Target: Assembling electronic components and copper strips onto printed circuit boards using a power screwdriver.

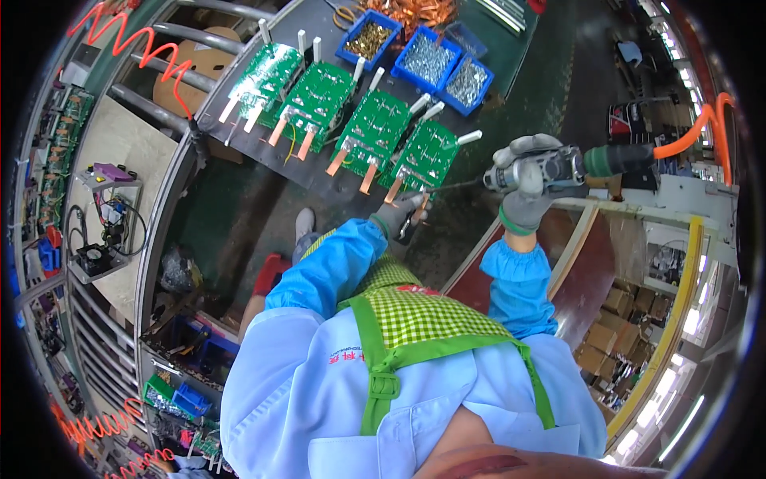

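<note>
My right gloved hand (523, 180) is closed round a pneumatic screwdriver (594, 162) with a metallic front and a dark green rear. Its thin bit points left, with the tip by the lower edge of the rightmost green circuit board (428, 156). At that edge, my left gloved hand (396, 215) has its fingers closed about a copper strip (420, 209) that sticks out of the board. A second copper strip (392, 190) lies just beside it. Part of the left fingers is hidden, and a small dark metal piece under them is unclear.
Three more circuit boards (373, 128) with copper strips and white posts lie in a row on the dark bench (231, 132). Behind them stand blue bins (428, 60) of screws and small metal parts, near piled copper pieces (411, 11). An orange coiled hose (685, 140) feeds the screwdriver.
</note>
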A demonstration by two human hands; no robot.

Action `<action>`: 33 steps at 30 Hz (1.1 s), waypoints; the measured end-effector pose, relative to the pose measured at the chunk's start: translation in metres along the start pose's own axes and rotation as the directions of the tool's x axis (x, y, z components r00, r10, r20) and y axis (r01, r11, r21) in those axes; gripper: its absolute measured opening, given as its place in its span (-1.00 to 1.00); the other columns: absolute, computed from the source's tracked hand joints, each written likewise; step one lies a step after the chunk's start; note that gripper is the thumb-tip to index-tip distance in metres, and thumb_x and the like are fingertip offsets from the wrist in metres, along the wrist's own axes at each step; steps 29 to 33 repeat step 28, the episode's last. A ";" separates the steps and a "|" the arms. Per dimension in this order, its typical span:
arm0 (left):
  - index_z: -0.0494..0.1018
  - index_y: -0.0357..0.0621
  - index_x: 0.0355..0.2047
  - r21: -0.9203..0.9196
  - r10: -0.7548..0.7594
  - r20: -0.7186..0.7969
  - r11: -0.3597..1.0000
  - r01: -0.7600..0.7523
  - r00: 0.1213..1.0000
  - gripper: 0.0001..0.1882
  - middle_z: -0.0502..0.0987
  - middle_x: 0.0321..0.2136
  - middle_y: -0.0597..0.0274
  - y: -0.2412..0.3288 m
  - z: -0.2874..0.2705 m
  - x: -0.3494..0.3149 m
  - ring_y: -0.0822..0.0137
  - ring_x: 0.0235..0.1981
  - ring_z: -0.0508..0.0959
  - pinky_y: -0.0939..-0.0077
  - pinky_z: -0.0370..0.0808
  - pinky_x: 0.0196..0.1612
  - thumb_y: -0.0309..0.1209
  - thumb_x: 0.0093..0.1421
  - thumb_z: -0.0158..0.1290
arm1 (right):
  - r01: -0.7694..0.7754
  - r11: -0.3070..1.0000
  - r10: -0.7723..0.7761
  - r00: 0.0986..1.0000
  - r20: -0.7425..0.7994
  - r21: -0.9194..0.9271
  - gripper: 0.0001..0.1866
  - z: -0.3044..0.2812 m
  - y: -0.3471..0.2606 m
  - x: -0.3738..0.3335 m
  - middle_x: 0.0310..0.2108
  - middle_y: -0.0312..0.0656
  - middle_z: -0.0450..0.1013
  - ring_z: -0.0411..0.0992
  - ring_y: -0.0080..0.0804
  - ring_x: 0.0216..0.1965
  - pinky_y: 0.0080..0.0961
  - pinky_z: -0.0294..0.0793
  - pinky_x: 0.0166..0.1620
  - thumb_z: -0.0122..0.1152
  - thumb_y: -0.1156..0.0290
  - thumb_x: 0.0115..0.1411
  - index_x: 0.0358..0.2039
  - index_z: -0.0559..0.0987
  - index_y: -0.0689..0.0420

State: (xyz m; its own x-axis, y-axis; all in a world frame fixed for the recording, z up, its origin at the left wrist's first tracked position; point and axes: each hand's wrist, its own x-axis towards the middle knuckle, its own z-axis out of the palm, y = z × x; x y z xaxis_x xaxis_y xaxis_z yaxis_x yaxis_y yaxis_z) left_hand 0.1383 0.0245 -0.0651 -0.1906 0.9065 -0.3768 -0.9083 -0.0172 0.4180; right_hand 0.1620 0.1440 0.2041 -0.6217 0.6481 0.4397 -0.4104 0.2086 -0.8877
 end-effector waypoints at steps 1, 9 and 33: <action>0.37 -0.12 -0.15 0.011 0.021 0.001 1.000 -0.021 1.000 -0.73 0.47 -0.41 0.34 -0.001 -0.002 0.002 0.56 -0.52 0.41 0.70 0.33 -0.50 -0.24 0.21 -0.06 | 0.016 1.000 -0.017 1.000 0.010 0.014 -0.61 0.000 0.000 -0.001 -0.36 -0.18 0.40 0.43 -0.45 -0.44 -0.59 0.41 -0.55 0.15 0.40 -0.02 -0.15 0.31 0.16; 0.44 0.00 -0.29 0.488 -0.157 -0.175 0.843 0.224 0.972 -0.69 0.47 -0.56 0.37 0.043 0.010 -0.021 0.60 -0.61 0.37 0.70 0.29 -0.57 -0.08 0.23 -0.14 | -0.091 0.992 0.080 0.989 0.124 0.087 -0.61 0.022 -0.013 0.021 -0.28 -0.17 0.38 0.43 -0.48 -0.46 -0.63 0.41 -0.54 0.14 0.52 0.02 -0.11 0.31 0.15; 0.50 -0.16 -0.32 0.980 0.765 -0.047 -0.089 0.179 0.642 -0.73 0.42 -0.16 0.06 0.414 -0.025 -0.240 0.17 -0.12 0.40 0.32 0.32 -0.11 -0.25 0.04 0.11 | 0.252 0.026 0.583 0.782 0.219 -0.967 -0.40 0.066 0.243 0.217 -0.05 0.06 0.28 0.33 -0.01 -0.06 -0.24 0.36 -0.05 0.27 0.37 -0.13 -0.02 0.29 0.04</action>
